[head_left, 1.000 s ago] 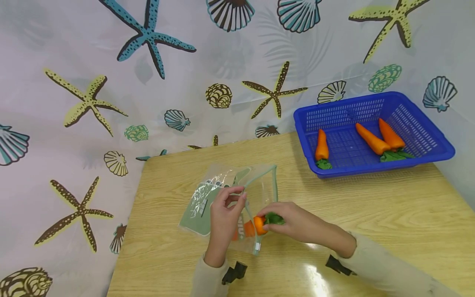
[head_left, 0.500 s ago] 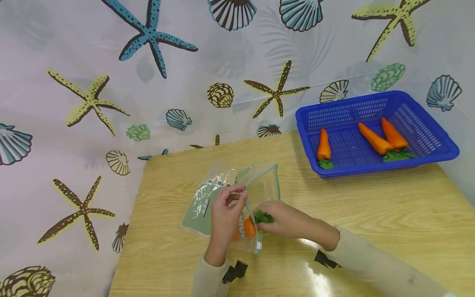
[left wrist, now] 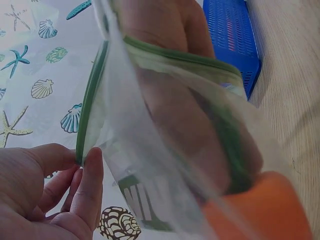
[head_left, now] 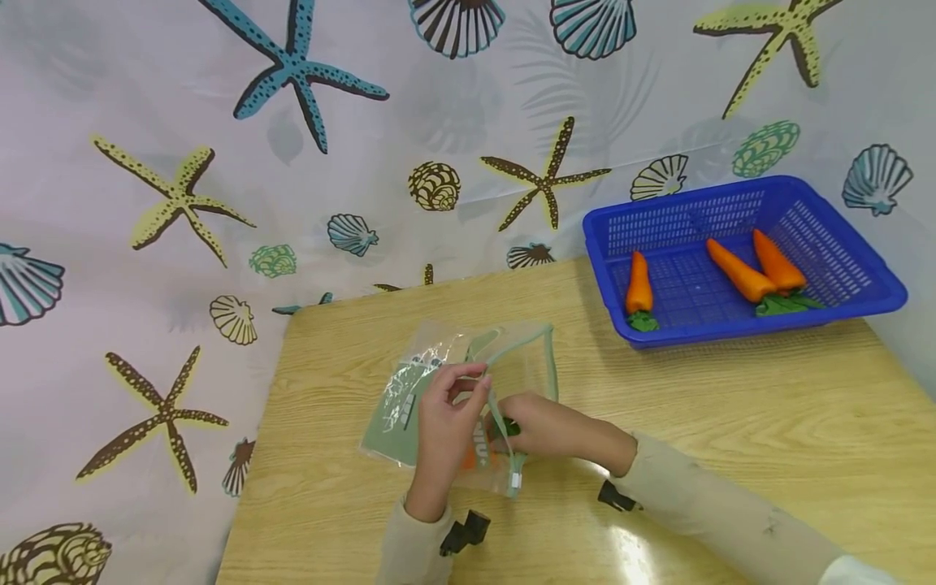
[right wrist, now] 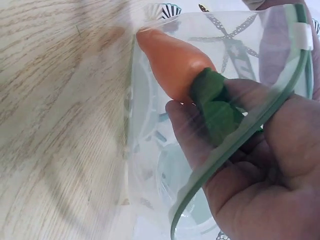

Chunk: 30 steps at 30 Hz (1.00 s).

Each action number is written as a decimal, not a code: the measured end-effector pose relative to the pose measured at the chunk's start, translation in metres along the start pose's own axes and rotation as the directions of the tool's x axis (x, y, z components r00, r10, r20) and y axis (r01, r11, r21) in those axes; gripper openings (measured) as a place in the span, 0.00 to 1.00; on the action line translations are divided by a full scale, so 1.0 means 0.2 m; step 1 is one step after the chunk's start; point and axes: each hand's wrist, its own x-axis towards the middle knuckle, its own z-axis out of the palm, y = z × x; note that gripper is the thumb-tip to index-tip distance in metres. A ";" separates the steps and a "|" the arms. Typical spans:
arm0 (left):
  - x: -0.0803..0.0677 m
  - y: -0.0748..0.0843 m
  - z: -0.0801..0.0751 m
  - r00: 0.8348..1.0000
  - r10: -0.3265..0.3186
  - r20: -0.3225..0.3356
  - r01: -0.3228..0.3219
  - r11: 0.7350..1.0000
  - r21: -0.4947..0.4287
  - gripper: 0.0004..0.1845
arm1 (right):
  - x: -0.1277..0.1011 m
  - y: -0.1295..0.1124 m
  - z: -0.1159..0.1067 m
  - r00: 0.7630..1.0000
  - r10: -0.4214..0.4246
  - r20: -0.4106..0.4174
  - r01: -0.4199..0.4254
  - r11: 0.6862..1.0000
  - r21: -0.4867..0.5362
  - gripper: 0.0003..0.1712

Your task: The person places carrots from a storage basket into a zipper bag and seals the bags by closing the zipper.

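We see a curtain point(head_left: 219, 162) printed with starfish and shells hanging behind a wooden worktop point(head_left: 731, 422). At the worktop's far right corner sits a blue basket point(head_left: 870, 280), and in it lie three carrots point(head_left: 639, 286) with green tops, one apart on the left and two touching on the right. Near the front edge of the worktop lies a clear zip bag point(head_left: 439, 382) with a green rim, its mouth facing right and held apart. Our left hand point(head_left: 442, 426) has its grip pinched together on the upper edge of the bag's mouth, thumb and fingers point(left wrist: 92, 170) meeting on the green rim. Our right hand point(head_left: 544, 426) reaches into the mouth, its grip clamped on the leafy green top of a carrot point(right wrist: 175, 65). That carrot is inside the bag, tip pointing toward the closed end, seen orange through the plastic.
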 end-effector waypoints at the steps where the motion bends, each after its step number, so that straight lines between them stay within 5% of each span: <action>1: 0.00 0.00 0.00 1.000 0.009 0.002 -0.009 1.000 0.000 0.09 | 0.00 0.00 0.00 1.000 -0.004 0.005 0.004 1.000 0.003 0.05; 8: 0.00 0.00 0.00 0.999 0.045 0.000 -0.045 0.999 -0.011 0.09 | 0.04 0.01 0.02 0.999 -0.014 0.048 0.011 0.998 0.059 0.02; 17: 0.00 0.00 0.00 0.997 0.067 -0.024 -0.067 0.998 -0.010 0.08 | 0.09 0.01 0.04 0.986 -0.146 0.080 0.139 0.986 0.088 0.07; 30: 0.00 0.00 0.01 0.999 0.027 -0.016 -0.028 0.999 -0.018 0.08 | 0.11 0.05 0.06 0.937 -0.259 0.233 0.207 0.952 0.226 0.05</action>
